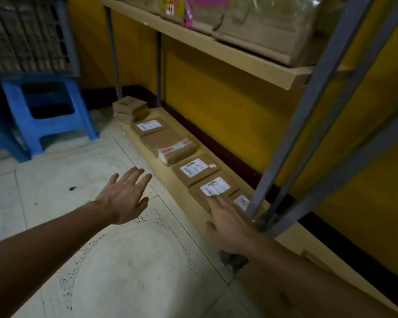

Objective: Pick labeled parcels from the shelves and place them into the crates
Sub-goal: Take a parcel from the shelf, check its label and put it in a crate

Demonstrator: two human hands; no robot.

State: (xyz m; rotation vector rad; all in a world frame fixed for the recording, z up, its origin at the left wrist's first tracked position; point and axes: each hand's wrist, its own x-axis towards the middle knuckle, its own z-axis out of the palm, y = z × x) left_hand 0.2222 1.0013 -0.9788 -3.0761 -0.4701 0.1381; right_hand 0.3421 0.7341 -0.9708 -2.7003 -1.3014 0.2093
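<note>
Yellow walls close off a dim corner with a pale tiled floor (124, 260), where a rack stands on grey steel uprights (319, 99). From the head camera, the rack's bottom shelf (170, 189) lies low by the floor and carries a row of flat brown parcels. From the far end these are a small stack of boxes (129, 109), a far labelled parcel (148, 126), a taped parcel (170, 146), a middle labelled parcel (194, 171), a near labelled parcel (213, 188) and a half-hidden parcel (241, 200) behind an upright.

The right hand (228, 223) reaches out flat, fingers straight and together, fingertips at the near edge of the near labelled parcel; blur hides whether they touch it. The left hand (124, 196) hangs over the floor beside the shelf, fingers spread wide, holding nothing.

An upper shelf (239, 58) bears cardboard boxes (262, 26) and a pink packet (190, 12). At far left a dark lattice crate (30, 35) rests on a blue plastic stool (48, 115), well apart from both hands
</note>
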